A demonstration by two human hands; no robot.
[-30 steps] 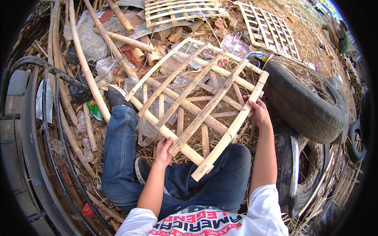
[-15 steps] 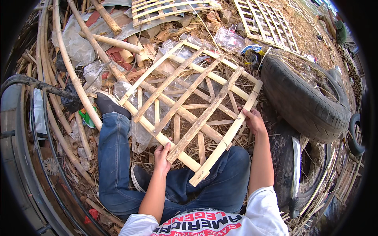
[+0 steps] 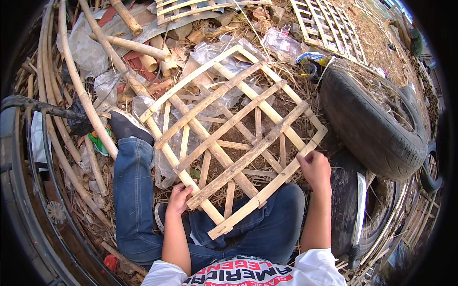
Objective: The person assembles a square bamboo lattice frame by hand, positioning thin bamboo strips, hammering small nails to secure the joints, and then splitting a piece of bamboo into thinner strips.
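Bamboo lattice (image 3: 248, 155) lies between left hand (image 3: 179, 199) and right hand (image 3: 317, 169), touching both.

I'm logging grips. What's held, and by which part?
A slatted wooden frame: the left hand grips its lower-left edge, near the bottom corner. The right hand meets the lower-right edge; whether it grips, I cannot tell.

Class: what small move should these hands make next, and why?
Perhaps curl the right hand further around the slatted frame: it seems only to touch the edge, while the left hand grips the adjoining side near the lowest corner, and most of the frame extends beyond both hands.
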